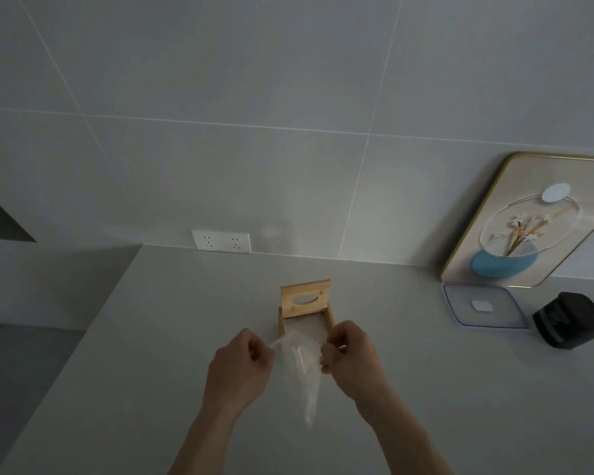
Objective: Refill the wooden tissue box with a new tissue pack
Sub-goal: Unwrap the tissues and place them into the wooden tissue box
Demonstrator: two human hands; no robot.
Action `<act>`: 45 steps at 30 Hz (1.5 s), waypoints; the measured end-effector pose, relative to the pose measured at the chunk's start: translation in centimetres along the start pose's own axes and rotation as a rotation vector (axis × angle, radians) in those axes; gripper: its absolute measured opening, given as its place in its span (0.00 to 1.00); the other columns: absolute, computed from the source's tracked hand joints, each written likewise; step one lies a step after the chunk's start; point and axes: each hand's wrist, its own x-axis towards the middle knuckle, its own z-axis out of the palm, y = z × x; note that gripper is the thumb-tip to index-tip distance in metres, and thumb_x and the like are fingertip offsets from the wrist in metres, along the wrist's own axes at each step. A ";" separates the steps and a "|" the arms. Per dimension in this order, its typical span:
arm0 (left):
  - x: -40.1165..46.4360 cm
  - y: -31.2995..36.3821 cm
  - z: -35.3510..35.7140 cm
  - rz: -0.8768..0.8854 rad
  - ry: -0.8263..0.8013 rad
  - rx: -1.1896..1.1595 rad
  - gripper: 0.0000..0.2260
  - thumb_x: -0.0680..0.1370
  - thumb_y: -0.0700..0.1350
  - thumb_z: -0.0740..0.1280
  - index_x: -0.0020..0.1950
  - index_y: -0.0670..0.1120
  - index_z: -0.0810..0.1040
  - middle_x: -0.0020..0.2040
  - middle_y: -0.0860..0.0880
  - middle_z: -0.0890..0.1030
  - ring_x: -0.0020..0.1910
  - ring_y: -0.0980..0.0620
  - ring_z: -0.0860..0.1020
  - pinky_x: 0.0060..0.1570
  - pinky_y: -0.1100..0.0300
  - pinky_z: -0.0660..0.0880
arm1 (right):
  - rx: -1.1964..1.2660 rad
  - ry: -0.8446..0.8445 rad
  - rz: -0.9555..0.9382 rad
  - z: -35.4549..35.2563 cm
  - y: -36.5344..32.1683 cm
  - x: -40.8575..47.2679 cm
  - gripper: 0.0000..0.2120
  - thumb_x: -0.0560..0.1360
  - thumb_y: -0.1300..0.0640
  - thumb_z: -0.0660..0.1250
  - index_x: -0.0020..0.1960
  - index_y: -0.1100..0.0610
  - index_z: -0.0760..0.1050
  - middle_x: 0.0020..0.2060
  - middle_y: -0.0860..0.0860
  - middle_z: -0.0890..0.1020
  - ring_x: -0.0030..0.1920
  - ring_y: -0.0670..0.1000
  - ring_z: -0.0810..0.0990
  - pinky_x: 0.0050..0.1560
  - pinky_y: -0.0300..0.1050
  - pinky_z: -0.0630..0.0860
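The wooden tissue box [330, 318] stands open on the pale counter, its lid [305, 298] with an oval slot tipped up at the back. Something white lies inside the box [307, 329]; I cannot tell whether it is tissues. In front of the box, my left hand [242, 365] and my right hand [352, 356] each pinch one top corner of a thin clear plastic wrapper [300, 375]. The wrapper hangs down crumpled between the two hands, and I cannot tell if it holds anything.
A double wall socket [221, 241] sits at the counter's back edge. At the right, a gold-framed flower picture [528, 221] leans on the tiled wall, with a clear lidded container [480, 306] and a black device [571, 320] in front. The counter's left edge [93, 323] drops away.
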 end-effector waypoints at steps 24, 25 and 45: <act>0.9 1.5 0.8 0.117 0.114 -0.226 0.12 0.70 0.36 0.73 0.41 0.51 0.75 0.37 0.50 0.82 0.28 0.49 0.81 0.29 0.54 0.81 | -0.354 0.024 -0.564 3.2 -2.3 -4.2 0.13 0.68 0.68 0.61 0.44 0.53 0.78 0.40 0.50 0.83 0.37 0.52 0.80 0.31 0.42 0.71; 0.9 1.5 0.7 0.152 0.130 -0.221 0.12 0.70 0.36 0.73 0.40 0.52 0.75 0.37 0.52 0.81 0.30 0.52 0.81 0.32 0.53 0.81 | -0.308 0.027 -0.450 3.3 -1.9 -3.8 0.12 0.69 0.65 0.59 0.43 0.53 0.78 0.38 0.50 0.83 0.38 0.53 0.81 0.34 0.45 0.74; 5.3 -2.0 -1.0 -0.105 0.169 -0.790 0.08 0.79 0.53 0.68 0.55 0.51 0.78 0.55 0.48 0.81 0.56 0.45 0.79 0.53 0.52 0.73 | 0.459 -0.148 -0.121 1.7 -2.3 -2.6 0.26 0.78 0.61 0.71 0.73 0.47 0.71 0.44 0.52 0.89 0.30 0.55 0.82 0.28 0.46 0.71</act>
